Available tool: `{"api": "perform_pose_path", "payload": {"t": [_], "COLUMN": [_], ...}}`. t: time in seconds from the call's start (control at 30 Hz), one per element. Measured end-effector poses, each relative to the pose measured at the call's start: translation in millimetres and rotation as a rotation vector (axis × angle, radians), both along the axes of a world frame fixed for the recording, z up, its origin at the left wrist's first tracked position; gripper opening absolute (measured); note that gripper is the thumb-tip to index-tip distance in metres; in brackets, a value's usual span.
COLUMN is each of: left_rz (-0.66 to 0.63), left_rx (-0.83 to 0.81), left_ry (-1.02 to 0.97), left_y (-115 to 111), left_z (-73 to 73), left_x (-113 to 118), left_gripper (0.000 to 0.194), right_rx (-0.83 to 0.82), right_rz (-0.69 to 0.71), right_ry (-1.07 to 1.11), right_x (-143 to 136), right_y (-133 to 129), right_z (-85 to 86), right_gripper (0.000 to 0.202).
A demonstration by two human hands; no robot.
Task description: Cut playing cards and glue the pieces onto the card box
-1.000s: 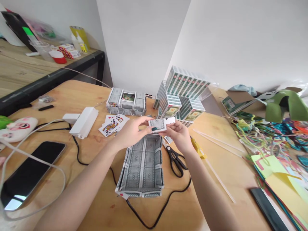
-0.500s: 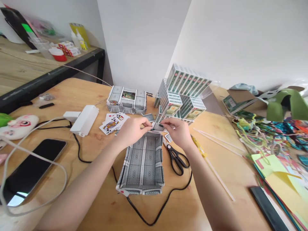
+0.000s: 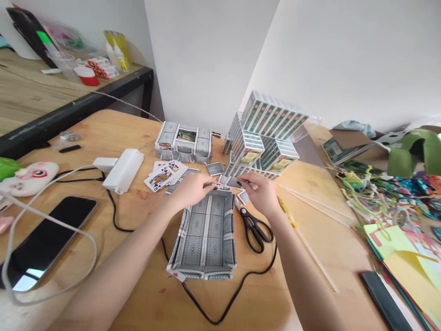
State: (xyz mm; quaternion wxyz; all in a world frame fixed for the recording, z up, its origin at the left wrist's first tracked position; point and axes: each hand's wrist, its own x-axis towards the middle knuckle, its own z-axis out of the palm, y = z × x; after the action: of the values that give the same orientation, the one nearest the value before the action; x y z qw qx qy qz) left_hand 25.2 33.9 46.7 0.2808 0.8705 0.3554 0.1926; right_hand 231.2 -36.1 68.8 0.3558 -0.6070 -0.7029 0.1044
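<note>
An open box built from grey-backed playing cards lies on the table between my forearms. Just past its far end, my right hand pinches a grey-patterned playing card by its right side. My left hand is closed at the box's far left corner, thumb and finger pressed together; what lies between them is too small to name. Loose grey-backed cards lie beyond my hands, and face-up playing cards are fanned out to the left. Black-handled scissors rest right of the box.
Behind stand a second card-built box and stacked card packs. A white power adapter, a phone and a black cable occupy the left and front. A yellow cutter and clear glue sticks lie right.
My left hand has drawn a little left and down, apart from the card both hands were at. The card stays in my right hand. The view has shifted slightly.
</note>
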Motion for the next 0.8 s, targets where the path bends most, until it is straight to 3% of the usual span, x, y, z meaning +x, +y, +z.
{"api": "perform_pose_path", "payload": {"t": [0.6,0.8], "left_rz": [0.015,-0.005], "left_rx": [0.027,0.031], "left_ry": [-0.002,-0.001], "left_y": [1,2], "left_z": [-4.5,-7.4], "left_x": [1,0], "left_gripper": [0.025,0.024], "right_rx": [0.032,-0.084], "right_rz": [0.098,0.079], "right_ry": [-0.029,-0.129], "right_x": [-2,-16], "right_y": [3,9], "right_z": [-2.0,-4.3], "right_gripper": [0.020,0.015]}}
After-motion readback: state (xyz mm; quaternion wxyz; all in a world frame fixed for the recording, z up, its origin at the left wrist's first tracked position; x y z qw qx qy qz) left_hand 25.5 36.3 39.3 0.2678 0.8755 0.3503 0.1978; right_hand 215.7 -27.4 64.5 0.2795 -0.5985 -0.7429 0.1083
